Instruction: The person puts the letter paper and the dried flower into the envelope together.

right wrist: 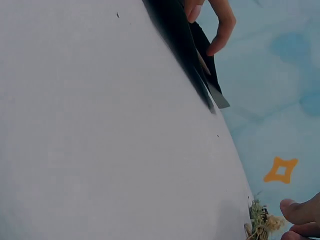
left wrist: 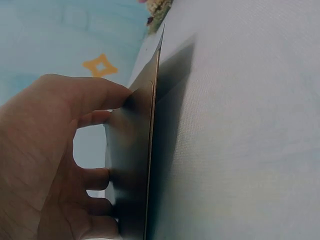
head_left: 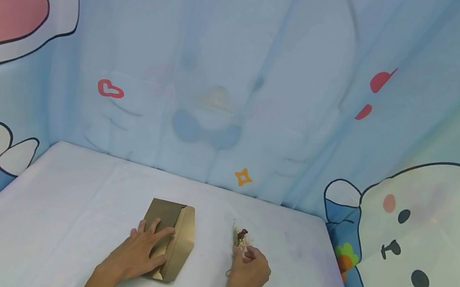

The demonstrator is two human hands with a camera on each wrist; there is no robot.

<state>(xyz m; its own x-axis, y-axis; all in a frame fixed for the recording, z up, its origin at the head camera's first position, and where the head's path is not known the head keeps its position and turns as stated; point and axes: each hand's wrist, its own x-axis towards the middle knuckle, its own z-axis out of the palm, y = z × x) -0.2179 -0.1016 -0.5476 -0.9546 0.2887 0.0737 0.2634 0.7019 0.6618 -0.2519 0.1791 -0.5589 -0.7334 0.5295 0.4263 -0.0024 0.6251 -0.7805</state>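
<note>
Flap side faces the flowers

My left hand (head_left: pixel 135 254) rests on the gold envelope (head_left: pixel 169 245), fingers spread apart and pressing on its face rather than curled round it. The envelope lies on the white worktop (head_left: pixel 60 216), its long axis running away from me, with the paler flap (head_left: pixel 182 245) along its right side.

That side is what matters: the small bunch of dried flowers (head_left: pixel 242 238) lies to the right of it, well apart, with bare worktop between. The bunch points away from me too, roughly in line with the envelope's length, its dark red bloom at the far end.

My right hand (head_left: pixel 250 274) is clearly the nearer to the flowers, just on their near side, thumb and fingers bent about the bunch's lower part. From the right wrist view, the thumb and a finger sit right beside the flower heads with a gap showing, so I cannot tell whether I have them pinched. The stem end is mostly hidden by my hand.
</note>
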